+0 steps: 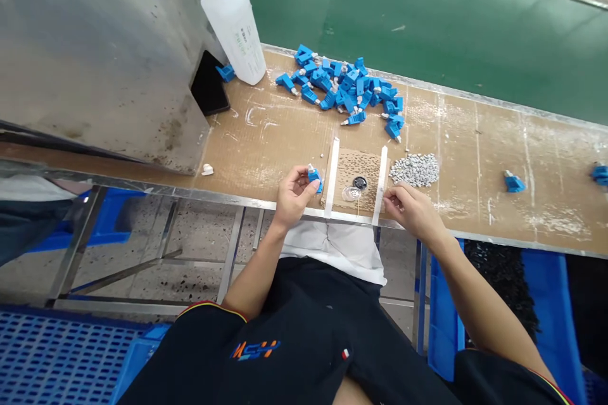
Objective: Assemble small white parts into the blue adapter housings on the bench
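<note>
My left hand (295, 195) is closed on a small blue plastic part (315, 178) with a white tip pointing up. My right hand (411, 207) is pinched beside the right white tape strip (380, 180); whatever its fingertips hold is too small to make out. Between the hands, a taped-down square of cardboard (351, 161) carries a round black cap (360, 183), a clear round dish (351, 193) and a thin stick (358, 207). A heap of small grey-white pieces (415, 169) lies just beyond my right hand. Farther back is a pile of similar blue parts (349, 85).
A white squeeze bottle (236, 28) with a blue nozzle stands at the back left, near a black flat object (209, 85) and a metal housing (104, 57). Single blue parts (513, 182) lie to the right. Below the bench (266, 139), blue bins (551, 304) stand.
</note>
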### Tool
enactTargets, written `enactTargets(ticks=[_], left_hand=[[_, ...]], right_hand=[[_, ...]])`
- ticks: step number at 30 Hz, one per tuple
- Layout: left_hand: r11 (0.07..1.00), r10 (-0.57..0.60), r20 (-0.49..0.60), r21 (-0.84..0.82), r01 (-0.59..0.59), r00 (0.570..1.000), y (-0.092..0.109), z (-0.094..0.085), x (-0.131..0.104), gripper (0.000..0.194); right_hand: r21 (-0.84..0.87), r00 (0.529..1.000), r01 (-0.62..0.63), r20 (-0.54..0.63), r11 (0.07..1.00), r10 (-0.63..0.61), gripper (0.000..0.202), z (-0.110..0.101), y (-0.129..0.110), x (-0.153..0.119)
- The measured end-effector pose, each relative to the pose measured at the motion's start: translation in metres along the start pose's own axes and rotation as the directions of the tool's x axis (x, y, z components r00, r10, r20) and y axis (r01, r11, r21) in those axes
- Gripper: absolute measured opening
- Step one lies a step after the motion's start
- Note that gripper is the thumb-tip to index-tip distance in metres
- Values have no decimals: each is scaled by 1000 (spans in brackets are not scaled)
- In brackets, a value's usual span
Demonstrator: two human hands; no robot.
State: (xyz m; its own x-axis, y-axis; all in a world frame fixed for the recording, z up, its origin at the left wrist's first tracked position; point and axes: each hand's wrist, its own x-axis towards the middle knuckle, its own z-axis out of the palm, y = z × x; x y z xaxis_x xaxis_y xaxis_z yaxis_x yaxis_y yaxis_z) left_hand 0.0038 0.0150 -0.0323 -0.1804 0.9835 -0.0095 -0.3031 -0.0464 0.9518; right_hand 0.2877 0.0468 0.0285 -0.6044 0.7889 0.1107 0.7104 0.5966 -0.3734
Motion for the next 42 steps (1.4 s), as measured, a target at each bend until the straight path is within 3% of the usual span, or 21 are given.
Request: enactTargets(ticks=[6, 13, 19, 23, 28, 33, 37, 42], left_hand=[[1000, -6, 2, -11, 6, 1000, -4, -1, 0, 36], [1000, 19, 23, -25, -18, 1000, -7, -1, 0, 38], [998, 38, 49, -50, -35, 998, -7, 0, 0, 42], [996, 45, 53, -81, -41, 998, -6, -1, 1, 43], [993, 51, 83, -109, -42, 995, 4, 6, -6, 39], [989, 64, 128, -139, -46, 990, 18, 25, -21, 38], [986, 112, 135, -140, -92, 985, 24, 38, -27, 36], [979, 167, 134, -137, -148, 977, 27, 45, -28, 32]], right_hand=[[-181, 972, 232, 75, 956, -222, 29, -9, -37, 36], [-373, 938, 339, 210, 864, -277, 41, -8, -46, 56], [-361, 905, 419, 243, 833, -350, 35, -10, -47, 62], [-267, 916, 393, 192, 880, -351, 29, -15, -44, 60], [-24, 964, 245, -95, 969, -247, 14, -20, -58, 49], [285, 932, 148, -360, 947, -37, 11, -8, -93, 41], [497, 909, 95, -396, 863, 128, 8, 5, -109, 39], [575, 896, 59, -391, 816, 211, 8, 9, -112, 38]])
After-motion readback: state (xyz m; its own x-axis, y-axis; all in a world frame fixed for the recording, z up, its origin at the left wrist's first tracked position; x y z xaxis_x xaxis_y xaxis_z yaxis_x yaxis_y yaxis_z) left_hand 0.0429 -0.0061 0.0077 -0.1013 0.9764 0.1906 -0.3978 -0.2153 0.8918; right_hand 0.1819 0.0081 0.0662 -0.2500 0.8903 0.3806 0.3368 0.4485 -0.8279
